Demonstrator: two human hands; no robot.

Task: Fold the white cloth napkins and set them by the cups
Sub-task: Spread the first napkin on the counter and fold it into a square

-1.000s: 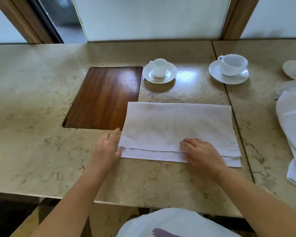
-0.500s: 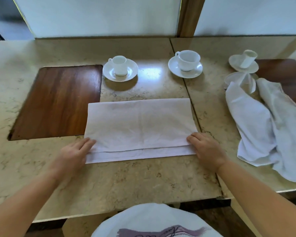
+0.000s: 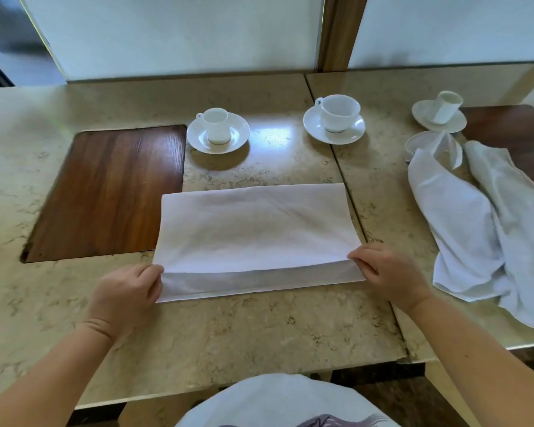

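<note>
Napkin in work: we see one white napkin (image 3: 253, 232) lying flat on the marble table (image 3: 259, 334), folded over itself so that the upper layer stops short and a strip of the lower layer shows along the near edge.
Left hand: our left hand (image 3: 127, 294) sits at the napkin's near left corner, fingers curled, pinching the corner of the upper layer between thumb and fingers.
Right hand: our right hand (image 3: 389, 275) is at the near right corner, its fingers curled in and pinching the upper layer's edge, which lifts a little off the lower strip.
Small cup: a small white cup (image 3: 217, 124) stands upright on its saucer (image 3: 238, 140), far of the napkin toward its left end and well apart from it.
Wide cup: a wider white cup (image 3: 339, 110) stands on a saucer (image 3: 313, 124) far of the napkin's right end, beside the seam between two table slabs.
Third cup: at far right another cup (image 3: 446, 106) on a saucer (image 3: 423, 115) appears tilted; we cannot tell whether that is only lens distortion.
Loose napkins: two unfolded white cloths (image 3: 475, 229) lie crumpled on the right slab, their far ends draped over a fourth saucer (image 3: 413, 143).
Wood panels: a dark wooden panel (image 3: 105, 192) is set in the table left of the napkin, which just overlaps its near right corner; a second panel (image 3: 518, 131) shows at far right.
Near edge: a white garment with a purple print (image 3: 278, 402) fills the bottom of our view.
</note>
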